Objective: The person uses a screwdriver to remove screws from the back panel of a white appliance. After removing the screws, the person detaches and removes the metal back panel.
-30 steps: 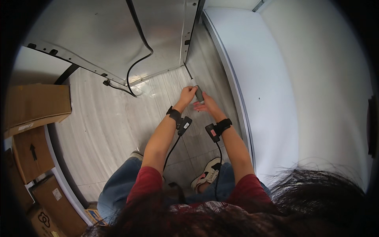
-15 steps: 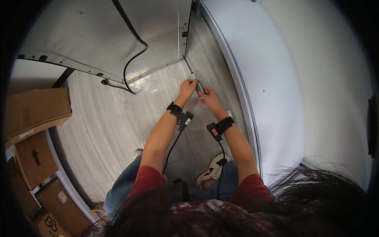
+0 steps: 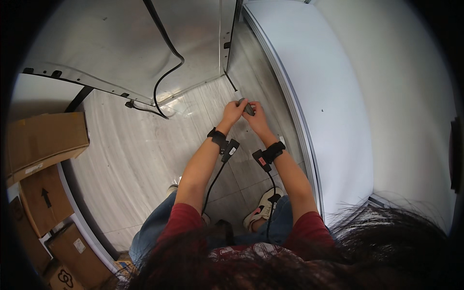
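between left hand (image 3: 232, 113) and right hand (image 3: 259, 119) | grey object (image 3: 249, 110) | gripped by both

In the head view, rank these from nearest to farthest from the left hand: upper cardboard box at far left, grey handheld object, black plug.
1. Grey handheld object: at the fingers of the left hand, on their right.
2. Black plug: left of the hand, near the metal panel's lower edge.
3. Upper cardboard box: farthest left.

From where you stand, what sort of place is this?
Possibly a storage or back room: cardboard boxes are stacked at the left, and a large metal casing with a black cable stands ahead.
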A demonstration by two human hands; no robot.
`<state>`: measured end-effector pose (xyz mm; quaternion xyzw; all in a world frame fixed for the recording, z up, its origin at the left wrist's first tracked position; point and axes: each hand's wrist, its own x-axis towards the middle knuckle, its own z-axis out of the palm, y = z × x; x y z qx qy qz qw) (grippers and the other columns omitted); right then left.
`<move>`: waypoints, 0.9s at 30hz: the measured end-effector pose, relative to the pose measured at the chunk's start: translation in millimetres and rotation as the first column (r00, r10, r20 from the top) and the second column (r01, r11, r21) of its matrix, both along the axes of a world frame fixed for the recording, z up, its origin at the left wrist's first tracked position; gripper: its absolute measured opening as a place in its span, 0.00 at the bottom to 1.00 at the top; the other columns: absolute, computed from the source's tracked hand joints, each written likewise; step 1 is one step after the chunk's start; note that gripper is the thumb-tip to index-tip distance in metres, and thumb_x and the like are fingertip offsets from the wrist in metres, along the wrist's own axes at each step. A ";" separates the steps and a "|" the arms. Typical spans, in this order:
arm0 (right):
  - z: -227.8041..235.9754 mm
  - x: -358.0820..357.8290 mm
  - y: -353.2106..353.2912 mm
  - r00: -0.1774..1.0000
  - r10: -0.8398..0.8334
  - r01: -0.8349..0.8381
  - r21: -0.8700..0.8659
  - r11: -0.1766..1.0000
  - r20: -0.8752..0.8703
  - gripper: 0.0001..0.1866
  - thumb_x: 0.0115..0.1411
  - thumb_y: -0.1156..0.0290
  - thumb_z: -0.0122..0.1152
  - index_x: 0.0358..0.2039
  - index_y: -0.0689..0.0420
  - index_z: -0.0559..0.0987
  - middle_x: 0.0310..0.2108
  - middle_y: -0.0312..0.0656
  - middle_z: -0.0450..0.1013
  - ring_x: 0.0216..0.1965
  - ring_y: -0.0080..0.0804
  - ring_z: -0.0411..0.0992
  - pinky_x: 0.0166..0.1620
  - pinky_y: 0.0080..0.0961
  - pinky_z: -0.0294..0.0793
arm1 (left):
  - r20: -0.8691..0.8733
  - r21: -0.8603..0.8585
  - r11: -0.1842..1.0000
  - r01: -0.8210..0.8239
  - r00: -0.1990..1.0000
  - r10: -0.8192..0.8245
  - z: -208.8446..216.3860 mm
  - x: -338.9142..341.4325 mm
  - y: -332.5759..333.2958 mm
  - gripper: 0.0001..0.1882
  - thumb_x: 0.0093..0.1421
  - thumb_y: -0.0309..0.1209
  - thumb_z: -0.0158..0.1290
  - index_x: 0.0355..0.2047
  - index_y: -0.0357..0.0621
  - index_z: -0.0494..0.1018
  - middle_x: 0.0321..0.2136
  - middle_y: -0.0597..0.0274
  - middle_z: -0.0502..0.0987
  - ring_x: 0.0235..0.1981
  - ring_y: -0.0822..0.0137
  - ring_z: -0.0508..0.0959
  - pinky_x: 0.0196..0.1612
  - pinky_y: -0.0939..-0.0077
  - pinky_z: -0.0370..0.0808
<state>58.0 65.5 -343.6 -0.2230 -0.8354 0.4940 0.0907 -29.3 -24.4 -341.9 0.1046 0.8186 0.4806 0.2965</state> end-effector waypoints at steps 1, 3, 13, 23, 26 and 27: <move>0.0 0.4 -0.4 1.000 -0.001 -0.001 -0.097 0.995 -0.019 0.18 0.58 0.62 0.48 0.43 0.62 0.64 0.31 0.44 0.68 0.24 0.30 0.68 0.26 0.22 0.68 | 0.013 0.044 0.999 -0.013 1.000 0.012 -1.4 -1.1 0.0 0.30 0.52 0.53 0.47 0.26 0.29 0.74 0.20 0.49 0.75 0.25 0.61 0.75 0.30 0.73 0.70; 8.5 0.2 -7.3 0.998 -0.003 0.032 -0.501 0.865 0.058 0.19 0.58 0.62 0.48 0.43 0.62 0.63 0.30 0.43 0.68 0.21 0.27 0.66 0.25 0.21 0.67 | 0.022 0.075 0.996 -0.053 0.998 0.051 -5.7 -3.7 -8.0 0.30 0.51 0.53 0.47 0.24 0.29 0.74 0.19 0.48 0.74 0.24 0.59 0.75 0.28 0.71 0.69; 27.5 6.5 -9.8 0.991 -0.001 0.067 -0.496 0.866 0.131 0.22 0.59 0.61 0.47 0.47 0.62 0.61 0.31 0.45 0.68 0.22 0.30 0.70 0.27 0.22 0.72 | -0.071 0.007 0.997 -0.072 0.995 0.073 3.0 -3.6 -5.1 0.28 0.50 0.51 0.48 0.19 0.31 0.73 0.15 0.48 0.73 0.21 0.56 0.74 0.26 0.67 0.68; 17.0 13.2 -13.8 0.992 0.018 0.022 -0.313 0.949 0.124 0.24 0.55 0.63 0.54 0.47 0.64 0.63 0.32 0.46 0.69 0.26 0.28 0.69 0.28 0.21 0.69 | -0.050 -0.055 0.996 -0.072 0.996 0.070 2.1 -5.0 -13.1 0.27 0.52 0.50 0.45 0.19 0.33 0.73 0.16 0.49 0.73 0.22 0.55 0.74 0.28 0.68 0.68; 16.3 8.2 -18.0 0.993 -0.051 0.072 -0.207 0.976 0.106 0.20 0.52 0.65 0.57 0.42 0.64 0.67 0.31 0.44 0.69 0.27 0.27 0.68 0.30 0.21 0.66 | -0.087 0.021 0.994 -0.108 0.990 0.109 0.4 -6.1 -14.5 0.28 0.52 0.52 0.46 0.20 0.33 0.73 0.16 0.49 0.73 0.23 0.55 0.75 0.28 0.68 0.69; 16.8 6.5 -16.8 0.987 -0.061 0.105 -0.305 0.947 0.151 0.21 0.51 0.64 0.58 0.41 0.63 0.68 0.31 0.44 0.69 0.27 0.28 0.68 0.30 0.23 0.67 | -0.092 0.023 0.993 -0.112 0.989 0.114 0.2 -6.1 -14.7 0.28 0.52 0.52 0.46 0.20 0.33 0.73 0.16 0.48 0.73 0.23 0.55 0.75 0.28 0.67 0.69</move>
